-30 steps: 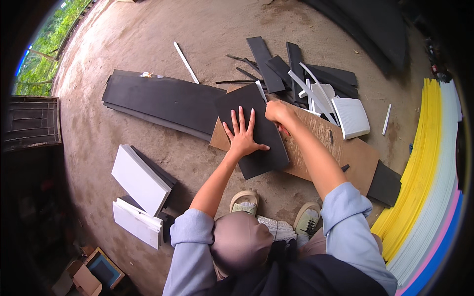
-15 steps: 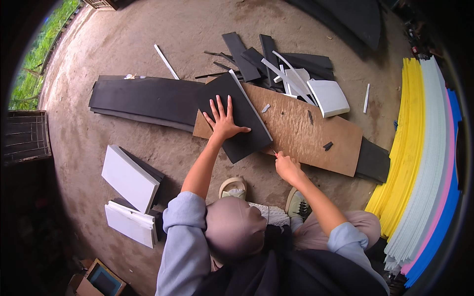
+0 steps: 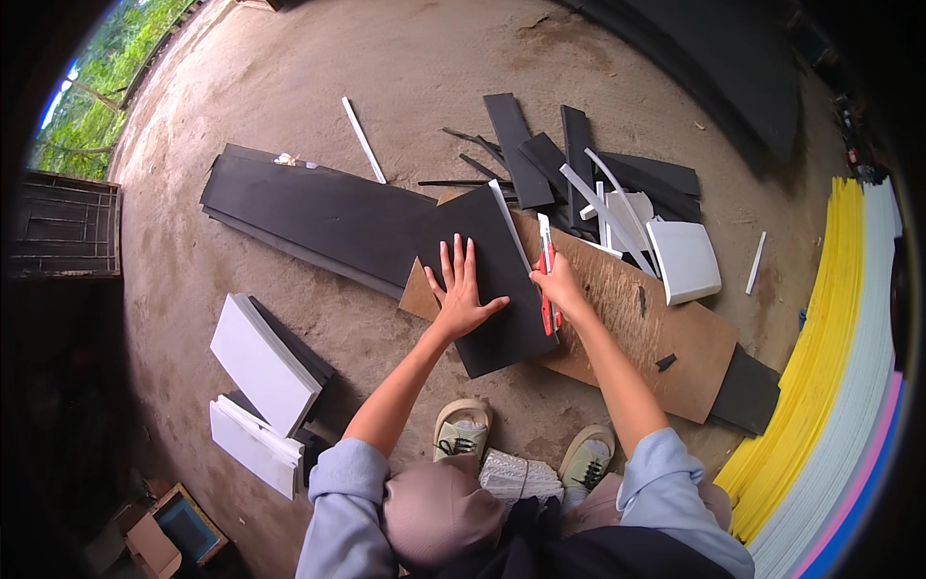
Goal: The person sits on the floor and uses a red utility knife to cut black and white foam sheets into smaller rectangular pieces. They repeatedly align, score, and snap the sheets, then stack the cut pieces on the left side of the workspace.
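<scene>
My left hand (image 3: 466, 301) lies flat with fingers spread on a black foam sheet (image 3: 497, 343). The sheet rests at a slant across a worn brown wooden board (image 3: 617, 323), and a white layer shows along its far right edge. Beside that edge, my right hand (image 3: 559, 282) is closed around a red utility knife (image 3: 546, 253). The knife's pale tip points away from me, and its red tail end sticks out below the hand. Under the board's left end runs a long black foam strip (image 3: 318, 207).
Black and white foam offcuts (image 3: 521, 154) lie heaped beyond the board, with a white foam block (image 3: 683, 261) beside them. White-and-black blocks (image 3: 262, 362) sit at the left. Stacked coloured sheets (image 3: 801, 357) stand on the right. My shoes (image 3: 463, 429) are close to the board.
My right hand has moved the knife from the sheet's near corner farther away along its right edge. My left hand stays flat on the sheet. The whole view has shifted.
</scene>
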{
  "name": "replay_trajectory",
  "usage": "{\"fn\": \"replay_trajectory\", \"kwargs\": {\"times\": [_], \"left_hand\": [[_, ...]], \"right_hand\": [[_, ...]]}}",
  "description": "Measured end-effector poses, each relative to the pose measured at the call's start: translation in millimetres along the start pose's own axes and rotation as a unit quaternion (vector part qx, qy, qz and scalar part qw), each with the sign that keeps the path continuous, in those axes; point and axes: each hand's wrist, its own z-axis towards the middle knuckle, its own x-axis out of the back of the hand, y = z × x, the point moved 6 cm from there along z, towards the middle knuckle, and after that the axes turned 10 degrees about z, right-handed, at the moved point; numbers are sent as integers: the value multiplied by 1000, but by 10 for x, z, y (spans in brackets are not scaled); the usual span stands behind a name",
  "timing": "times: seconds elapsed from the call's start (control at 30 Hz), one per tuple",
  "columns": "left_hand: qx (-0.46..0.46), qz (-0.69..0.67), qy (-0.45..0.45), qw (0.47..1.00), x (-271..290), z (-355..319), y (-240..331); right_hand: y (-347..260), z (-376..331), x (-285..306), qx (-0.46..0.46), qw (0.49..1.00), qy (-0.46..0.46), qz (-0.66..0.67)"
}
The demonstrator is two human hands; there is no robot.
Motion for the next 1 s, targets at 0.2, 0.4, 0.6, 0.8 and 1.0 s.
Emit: {"fn": "replay_trajectory", "kwargs": {"times": [0.2, 0.4, 0.6, 0.8, 1.0], "left_hand": [[44, -81, 23, 995, 154, -42, -35], [170, -135, 74, 973, 267, 66, 110], [185, -65, 74, 978, 377, 98, -89], [93, -53, 176, 979, 966, 241, -112], [-194, -40, 210, 957, 2641, -36, 1412]], "right_hand": [[-75, 33, -86, -121, 959, -148, 207], [-332, -80, -95, -102, 951, -165, 241], [-957, -321, 440, 119, 992, 28, -19], [-1605, -957, 1335, 229, 966, 92, -77], [-1818, -1738, 1609, 327, 939, 85, 59]]}}
